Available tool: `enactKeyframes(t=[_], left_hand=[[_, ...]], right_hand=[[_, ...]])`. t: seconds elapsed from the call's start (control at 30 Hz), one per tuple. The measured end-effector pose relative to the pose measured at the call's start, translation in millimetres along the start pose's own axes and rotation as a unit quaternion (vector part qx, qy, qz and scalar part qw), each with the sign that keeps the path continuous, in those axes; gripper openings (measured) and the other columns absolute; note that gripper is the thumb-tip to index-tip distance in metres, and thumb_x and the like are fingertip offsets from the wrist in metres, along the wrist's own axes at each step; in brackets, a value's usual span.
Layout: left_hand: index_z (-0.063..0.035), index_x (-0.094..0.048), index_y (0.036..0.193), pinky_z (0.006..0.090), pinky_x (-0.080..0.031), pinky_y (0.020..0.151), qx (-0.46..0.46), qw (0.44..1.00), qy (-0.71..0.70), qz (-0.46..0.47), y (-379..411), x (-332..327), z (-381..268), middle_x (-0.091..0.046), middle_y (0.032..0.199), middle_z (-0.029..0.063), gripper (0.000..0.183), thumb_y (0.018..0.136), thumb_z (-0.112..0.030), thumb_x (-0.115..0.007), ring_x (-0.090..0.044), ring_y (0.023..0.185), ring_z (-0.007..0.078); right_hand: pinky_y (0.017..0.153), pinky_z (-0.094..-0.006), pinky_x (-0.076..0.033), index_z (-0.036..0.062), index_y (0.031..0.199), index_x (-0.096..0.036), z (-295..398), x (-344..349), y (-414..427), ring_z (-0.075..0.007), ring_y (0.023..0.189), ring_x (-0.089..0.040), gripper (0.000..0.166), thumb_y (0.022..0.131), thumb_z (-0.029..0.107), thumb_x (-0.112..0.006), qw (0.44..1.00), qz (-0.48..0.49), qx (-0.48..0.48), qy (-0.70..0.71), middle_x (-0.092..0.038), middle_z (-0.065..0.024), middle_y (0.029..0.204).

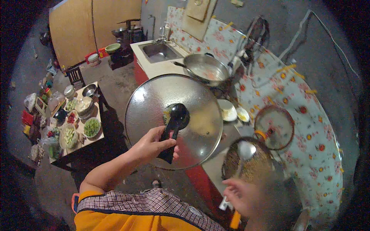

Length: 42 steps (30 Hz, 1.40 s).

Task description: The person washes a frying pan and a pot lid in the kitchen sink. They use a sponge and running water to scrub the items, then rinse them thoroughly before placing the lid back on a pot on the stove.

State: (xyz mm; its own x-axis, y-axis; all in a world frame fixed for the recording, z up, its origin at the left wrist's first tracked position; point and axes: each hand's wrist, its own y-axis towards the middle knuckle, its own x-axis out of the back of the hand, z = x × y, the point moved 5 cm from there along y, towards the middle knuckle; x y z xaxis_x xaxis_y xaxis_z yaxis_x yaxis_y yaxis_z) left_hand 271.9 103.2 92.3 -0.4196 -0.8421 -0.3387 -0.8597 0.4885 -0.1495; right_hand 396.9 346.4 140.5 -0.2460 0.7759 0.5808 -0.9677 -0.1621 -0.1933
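My left hand (162,144) grips the black handle of a large glass pan lid (190,95), held up in front of me above the counter's edge. At the right, my right hand (238,196) is blurred, its fingers closed around the handle of a metal ladle or spoon (246,151). That utensil's shiny bowl is over a dark pan (260,173) of brownish food. A steel frying pan (206,69) with liquid and something pinkish in it is on the far part of the counter.
Between the pans are a white plate (227,109) and a small dish with yellow contents (242,114). Another glass lid (274,127) leans against the flowered wall cover. A sink (160,52) is at the far end. At left, a low table (96,140) bears bowls of cut vegetables.
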Motion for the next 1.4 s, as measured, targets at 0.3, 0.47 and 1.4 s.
enactKeyframes(t=[0.3, 0.47, 1.4], left_hand=[[-0.0009, -0.043, 0.091, 0.0292, -0.047, 0.059, -0.200, 0.878, 0.392, -0.190, 86, 218, -93, -0.054, 0.072, 0.0061, 0.021, 0.078, -0.007, -0.059, -0.058, 0.066, 0.0165], [-0.0021, -0.041, 0.090, 0.0452, -0.043, 0.065, -0.072, 0.765, 0.579, -0.274, 153, 319, -136, -0.057, 0.077, 0.0224, 0.017, 0.075, -0.004, -0.050, -0.055, 0.078, 0.0408], [0.0039, -0.049, 0.092, 0.0343, -0.052, 0.049, -0.245, 0.407, 0.875, 0.089, 617, 763, -226, -0.058, 0.070, 0.0143, 0.027, 0.070, -0.011, -0.051, -0.061, 0.066, 0.0272]], right_hand=[[0.060, -0.0265, -0.047, 0.0011, 0.099, -0.054, 131, -134, 244, -0.0156, 0.068, -0.060, 0.023, 0.080, 0.015, -0.058, 0.974, 0.086, 0.208, -0.013, -0.060, -0.0095, 0.076], [0.061, -0.0262, -0.049, 0.0001, 0.101, -0.050, 154, -168, 412, -0.0172, 0.071, -0.059, 0.021, 0.084, 0.011, -0.052, 0.929, 0.039, 0.114, 0.351, -0.059, -0.0103, 0.086], [0.079, -0.0415, -0.046, 0.0018, 0.091, -0.049, 158, -222, 1030, -0.0259, 0.088, -0.051, 0.025, 0.083, 0.025, -0.055, 0.597, -0.145, -0.087, 0.785, -0.051, -0.0125, 0.092]])
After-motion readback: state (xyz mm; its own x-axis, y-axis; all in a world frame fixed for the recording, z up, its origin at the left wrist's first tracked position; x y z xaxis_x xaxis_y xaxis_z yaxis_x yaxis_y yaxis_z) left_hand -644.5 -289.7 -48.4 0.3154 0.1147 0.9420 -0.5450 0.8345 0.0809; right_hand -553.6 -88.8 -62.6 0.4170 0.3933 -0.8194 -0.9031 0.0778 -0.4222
